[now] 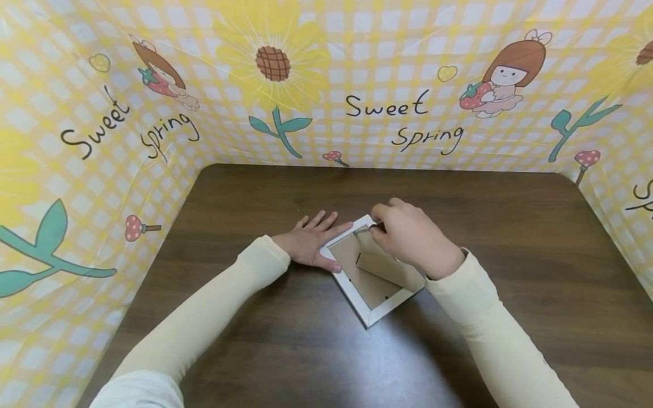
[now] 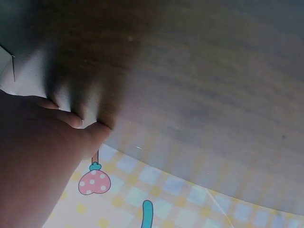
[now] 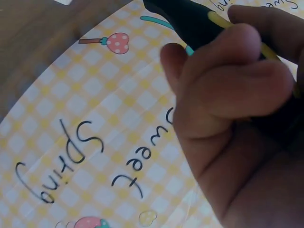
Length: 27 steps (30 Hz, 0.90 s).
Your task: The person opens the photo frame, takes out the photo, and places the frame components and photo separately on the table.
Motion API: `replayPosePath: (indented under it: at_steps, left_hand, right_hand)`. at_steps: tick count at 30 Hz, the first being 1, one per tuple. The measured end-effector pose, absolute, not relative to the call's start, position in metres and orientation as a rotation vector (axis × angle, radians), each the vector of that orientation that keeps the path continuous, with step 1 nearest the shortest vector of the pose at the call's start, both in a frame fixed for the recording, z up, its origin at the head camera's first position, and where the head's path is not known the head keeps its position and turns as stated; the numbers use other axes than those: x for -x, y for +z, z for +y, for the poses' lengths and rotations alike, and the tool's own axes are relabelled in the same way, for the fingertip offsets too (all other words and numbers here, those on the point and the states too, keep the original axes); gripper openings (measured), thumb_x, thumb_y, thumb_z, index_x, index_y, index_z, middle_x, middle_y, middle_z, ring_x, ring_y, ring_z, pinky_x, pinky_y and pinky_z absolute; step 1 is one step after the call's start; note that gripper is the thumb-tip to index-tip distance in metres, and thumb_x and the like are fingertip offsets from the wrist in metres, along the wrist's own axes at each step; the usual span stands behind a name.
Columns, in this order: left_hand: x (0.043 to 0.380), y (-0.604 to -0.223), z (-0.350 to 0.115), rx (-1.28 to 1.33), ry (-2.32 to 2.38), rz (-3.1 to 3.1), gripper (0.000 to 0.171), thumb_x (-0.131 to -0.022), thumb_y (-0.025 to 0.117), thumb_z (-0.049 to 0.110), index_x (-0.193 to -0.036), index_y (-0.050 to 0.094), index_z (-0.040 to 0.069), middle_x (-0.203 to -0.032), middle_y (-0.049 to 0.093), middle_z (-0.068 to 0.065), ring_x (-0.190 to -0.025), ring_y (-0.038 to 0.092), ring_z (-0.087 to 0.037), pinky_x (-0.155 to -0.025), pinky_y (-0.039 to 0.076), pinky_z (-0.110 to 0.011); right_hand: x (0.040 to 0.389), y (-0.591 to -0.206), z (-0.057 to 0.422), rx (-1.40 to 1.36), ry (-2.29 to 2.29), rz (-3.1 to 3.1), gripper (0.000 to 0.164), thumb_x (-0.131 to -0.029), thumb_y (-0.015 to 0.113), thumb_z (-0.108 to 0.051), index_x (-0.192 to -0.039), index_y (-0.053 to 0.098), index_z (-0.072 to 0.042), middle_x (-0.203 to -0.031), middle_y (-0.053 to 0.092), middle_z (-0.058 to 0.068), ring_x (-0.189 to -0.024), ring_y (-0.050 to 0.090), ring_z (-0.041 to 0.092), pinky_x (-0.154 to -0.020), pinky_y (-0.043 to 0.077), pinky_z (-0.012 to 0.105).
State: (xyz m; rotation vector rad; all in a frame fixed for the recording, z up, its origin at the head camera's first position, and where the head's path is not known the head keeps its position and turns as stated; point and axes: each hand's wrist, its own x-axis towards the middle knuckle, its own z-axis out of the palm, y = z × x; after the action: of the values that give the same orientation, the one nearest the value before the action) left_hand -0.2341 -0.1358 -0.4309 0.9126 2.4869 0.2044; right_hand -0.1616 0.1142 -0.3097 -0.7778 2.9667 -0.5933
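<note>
in the head view i see a white picture frame (image 1: 364, 280) lying back side up on the dark counter (image 1: 510, 226), just right of center. the left grip (image 1: 310, 245) is spread open, pressing the frame's left corner; the right grip (image 1: 415, 235) curls over its upper corner.

in the left wrist view, the left grip's fingers stretch out at lower left.

in the right wrist view, the right grip's fingers curl round a black-and-yellow handle (image 3: 194, 21) at upper right, against checked cloth (image 3: 95, 114).

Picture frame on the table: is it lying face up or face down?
Face down. In the head view, the picture frame shows its brown backing board and support leg uppermost.
</note>
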Motion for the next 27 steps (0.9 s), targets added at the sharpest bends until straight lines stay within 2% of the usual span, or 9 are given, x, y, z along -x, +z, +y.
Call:
replayPosePath:
  at_steps: [6,10,15,19,22,27]
  left_hand:
    - [0.234,-0.431,-0.136,-0.911,0.211,2.483,0.109,-0.081,0.057,0.082,-0.161,-0.006,0.043,-0.168,-0.011,-0.007,-0.152,-0.014,-0.033,-0.115,-0.003,-0.062]
    - [0.235,-0.432,-0.136,-0.907,0.211,2.486,0.109,-0.08,0.057,0.083,-0.16,-0.007,0.045,-0.168,-0.011,-0.006,-0.152,-0.014,-0.033,-0.115,-0.003,-0.062]
    - [0.236,-0.431,-0.135,-0.896,0.221,2.48,0.11,-0.079,0.057,0.084,-0.16,-0.006,0.046,-0.168,-0.011,-0.006,-0.152,-0.014,-0.032,-0.115,-0.003,-0.062]
    - [0.238,-0.426,-0.134,-0.873,0.228,2.46,0.11,-0.078,0.059,0.083,-0.16,-0.004,0.046,-0.168,-0.011,-0.006,-0.152,-0.014,-0.033,-0.115,-0.002,-0.063]
    - [0.241,-0.42,-0.132,-0.848,0.24,2.431,0.11,-0.079,0.063,0.08,-0.161,-0.001,0.044,-0.169,-0.009,-0.006,-0.152,-0.012,-0.034,-0.114,0.0,-0.065]
    - [0.247,-0.405,-0.123,-0.795,0.212,2.389,0.108,-0.082,0.071,0.066,-0.163,0.004,0.039,-0.169,-0.002,-0.008,-0.152,-0.005,-0.036,-0.113,0.005,-0.069]
  right_hand:
    - [0.151,-0.324,0.132,0.736,-0.661,2.925,0.007,-0.095,0.067,-0.011,-0.1,0.069,-0.006,-0.078,0.063,-0.002,-0.071,0.057,0.018,-0.07,0.049,0.038]
    - [0.148,-0.327,0.144,0.655,-0.754,2.904,0.017,-0.096,0.069,-0.014,-0.11,0.068,-0.006,-0.091,0.069,0.002,-0.076,0.061,0.019,-0.073,0.05,0.04]
    - [0.145,-0.322,0.155,0.528,-0.903,2.908,0.032,-0.095,0.071,-0.022,-0.124,0.062,-0.009,-0.109,0.07,0.008,-0.084,0.062,0.024,-0.075,0.048,0.042]
    - [0.144,-0.32,0.16,0.496,-1.079,2.964,0.048,-0.093,0.075,-0.026,-0.134,0.054,-0.012,-0.089,0.066,0.008,-0.071,0.058,0.022,-0.066,0.047,0.04]
    - [0.145,-0.321,0.162,0.525,-1.238,3.014,0.055,-0.09,0.079,-0.023,-0.136,0.051,-0.013,-0.078,0.06,0.005,-0.062,0.053,0.018,-0.059,0.046,0.036]
    - [0.148,-0.326,0.161,0.578,-1.501,2.967,0.053,-0.091,0.076,-0.013,-0.135,0.047,-0.013,-0.089,0.067,0.003,-0.065,0.06,0.017,-0.06,0.048,0.031]
